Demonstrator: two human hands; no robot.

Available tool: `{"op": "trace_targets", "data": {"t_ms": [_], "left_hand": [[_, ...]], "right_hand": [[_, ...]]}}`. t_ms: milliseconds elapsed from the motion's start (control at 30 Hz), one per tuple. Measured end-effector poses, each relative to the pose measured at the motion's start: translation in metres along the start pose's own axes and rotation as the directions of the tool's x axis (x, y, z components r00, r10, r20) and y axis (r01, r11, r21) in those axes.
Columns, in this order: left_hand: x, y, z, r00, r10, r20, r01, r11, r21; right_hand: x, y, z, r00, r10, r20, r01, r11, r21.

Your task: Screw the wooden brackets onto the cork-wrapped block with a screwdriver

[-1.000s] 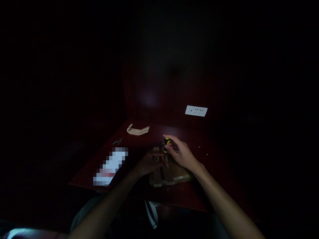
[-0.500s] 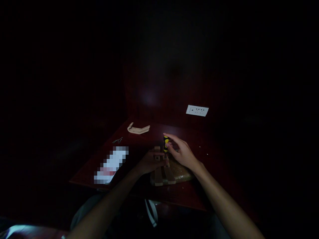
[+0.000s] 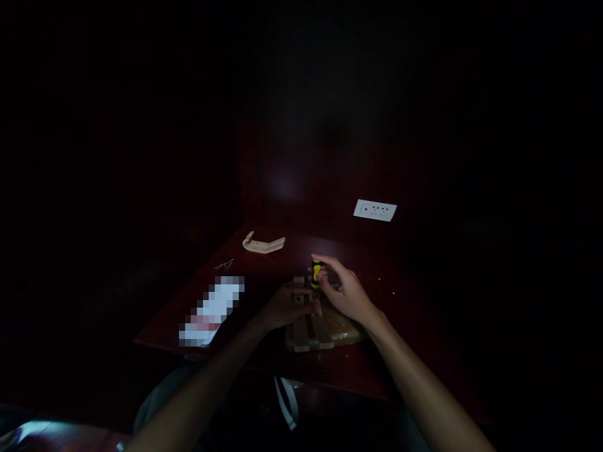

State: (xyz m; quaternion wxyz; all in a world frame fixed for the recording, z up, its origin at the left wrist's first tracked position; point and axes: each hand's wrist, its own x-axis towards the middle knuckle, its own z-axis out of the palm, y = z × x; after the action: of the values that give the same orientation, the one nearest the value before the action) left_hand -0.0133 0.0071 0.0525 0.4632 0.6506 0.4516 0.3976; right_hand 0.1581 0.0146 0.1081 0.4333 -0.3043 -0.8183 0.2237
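Note:
My right hand point(image 3: 346, 285) is closed around the yellow-and-black handle of a screwdriver point(image 3: 316, 274), which stands nearly upright with its tip pointing down. Below it, two pale wooden pieces point(image 3: 321, 333) lie side by side on a brownish, shiny flat block point(image 3: 346, 323). My left hand point(image 3: 287, 306) reaches across these pieces, its thumb and forefinger on either side of the spot under the screwdriver, gripping the right-hand wooden piece. The screwdriver's tip is hidden by the fingers and the dark.
On the dark red table point(image 3: 164, 326) lie a curved wooden piece point(image 3: 264, 244), several thin screws point(image 3: 225, 264) and a blurred white flat object point(image 3: 211, 312). A white socket plate point(image 3: 375, 210) is on the back wall. A pale strap point(image 3: 286, 405) hangs below the table's front edge.
The screwdriver handle has turned a little in my right hand and tilts slightly differently. My left hand stays in place, and the whole view has shifted slightly.

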Motion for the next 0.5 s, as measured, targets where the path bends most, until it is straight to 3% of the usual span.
{"op": "trace_targets", "data": {"t_ms": [500], "left_hand": [[0.0006,-0.0052,-0.0016,0.999,0.034,0.01,-0.035,0.998,0.057]], "right_hand": [[0.0075,-0.0026,-0.0058,0.999,-0.032,-0.021,0.032,0.999,-0.024]]}}
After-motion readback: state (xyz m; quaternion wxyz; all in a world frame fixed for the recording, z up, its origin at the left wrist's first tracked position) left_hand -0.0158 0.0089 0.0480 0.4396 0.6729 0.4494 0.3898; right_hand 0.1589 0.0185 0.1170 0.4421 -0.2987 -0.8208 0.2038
